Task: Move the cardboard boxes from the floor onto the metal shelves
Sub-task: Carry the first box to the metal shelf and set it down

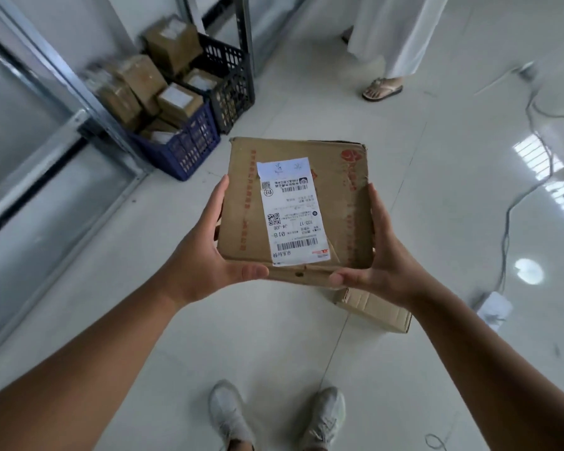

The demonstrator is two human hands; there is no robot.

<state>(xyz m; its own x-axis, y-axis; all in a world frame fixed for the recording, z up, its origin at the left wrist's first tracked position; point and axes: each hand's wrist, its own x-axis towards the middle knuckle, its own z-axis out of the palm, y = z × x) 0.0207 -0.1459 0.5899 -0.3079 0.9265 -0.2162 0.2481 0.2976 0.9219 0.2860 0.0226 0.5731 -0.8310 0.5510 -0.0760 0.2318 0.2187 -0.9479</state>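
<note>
I hold a flat brown cardboard box (336, 209) with a white shipping label on top, in front of me above the floor. My left hand (205, 252) grips its left edge, thumb along the near side. My right hand (378, 255) grips its right edge the same way. A second cardboard box (375, 309) lies on the white floor just below the held one, partly hidden by my right hand. The metal shelf (36, 151) runs along the left side, its grey shelves bare in view.
A blue crate (189, 141) and a black crate (232, 83) full of small boxes stand by the shelf's far end. Another person's sandalled foot (383, 89) is at the back. Cables (534, 125) and a white power strip (494, 309) lie on the floor at right.
</note>
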